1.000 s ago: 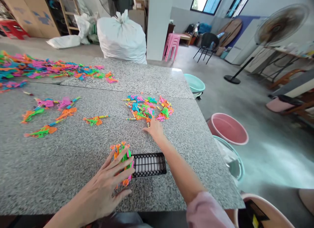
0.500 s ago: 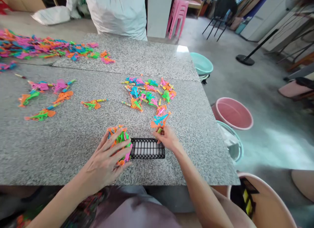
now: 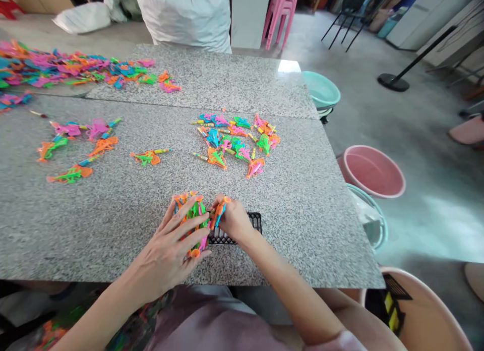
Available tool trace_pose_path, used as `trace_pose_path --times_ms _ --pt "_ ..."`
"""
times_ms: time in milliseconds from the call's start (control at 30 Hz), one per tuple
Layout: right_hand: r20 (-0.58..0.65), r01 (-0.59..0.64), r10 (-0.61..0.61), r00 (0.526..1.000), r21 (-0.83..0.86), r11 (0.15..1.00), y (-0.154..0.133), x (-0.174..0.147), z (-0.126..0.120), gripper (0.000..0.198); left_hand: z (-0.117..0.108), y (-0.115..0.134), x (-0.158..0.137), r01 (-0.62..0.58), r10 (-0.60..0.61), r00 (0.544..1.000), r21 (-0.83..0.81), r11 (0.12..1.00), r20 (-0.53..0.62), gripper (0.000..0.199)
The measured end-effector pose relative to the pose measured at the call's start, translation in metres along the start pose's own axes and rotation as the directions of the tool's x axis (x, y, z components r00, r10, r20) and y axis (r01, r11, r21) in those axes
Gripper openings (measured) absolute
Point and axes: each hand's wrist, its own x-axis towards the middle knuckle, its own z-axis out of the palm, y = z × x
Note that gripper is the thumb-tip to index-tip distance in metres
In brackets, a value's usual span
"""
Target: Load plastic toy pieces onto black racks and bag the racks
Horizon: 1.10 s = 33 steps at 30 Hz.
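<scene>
My left hand (image 3: 172, 240) cups the left side of a packed bunch of bright plastic toys (image 3: 196, 210), its fingers spread across them. The toys stand on edge in the left part of a small black basket (image 3: 255, 221) with a lattice rim. My right hand (image 3: 233, 220) pinches one orange-and-blue plastic toy (image 3: 219, 212) just right of the bunch, above the basket. The fingertips and the toy's lower end are partly hidden. Beyond my hands lies a loose group of similar toys (image 3: 214, 137), several with yellow printed tubes.
More toys lie at the left (image 3: 71, 174), and one toy (image 3: 151, 158) lies between the groups. A large heap of toy parts (image 3: 75, 68) covers the far left. Off the table's right edge stand a pink basin (image 3: 372, 172) and a teal basin (image 3: 321, 89).
My right hand has moved left with the orange-and-blue toy, from beyond the basket's right end to beside the bunch. The toy is now turned on edge. My left hand stays on the bunch.
</scene>
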Motion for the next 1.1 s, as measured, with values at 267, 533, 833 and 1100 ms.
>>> trace_pose_path --times_ms 267,533,833,1100 --pt "0.141 0.004 0.023 0.99 -0.188 0.982 -0.029 0.015 -0.01 0.021 0.003 0.001 0.004 -0.114 0.117 0.991 0.064 0.991 -0.057 0.02" --pt "-0.252 -0.195 0.101 0.963 -0.383 0.903 0.054 0.037 -0.078 0.043 0.005 -0.011 0.005 -0.124 0.129 0.991 0.104 0.987 -0.039 0.018" --pt "-0.091 -0.165 0.138 0.986 -0.62 0.768 0.05 0.014 -0.078 0.033 0.005 -0.01 0.003 -0.116 0.126 0.983 0.074 0.99 -0.136 0.018" --pt "0.186 0.231 -0.145 0.972 -0.633 0.738 0.089 0.04 -0.117 0.026 -0.002 -0.01 0.001 -0.117 0.12 0.992 0.057 0.992 -0.045 0.019"
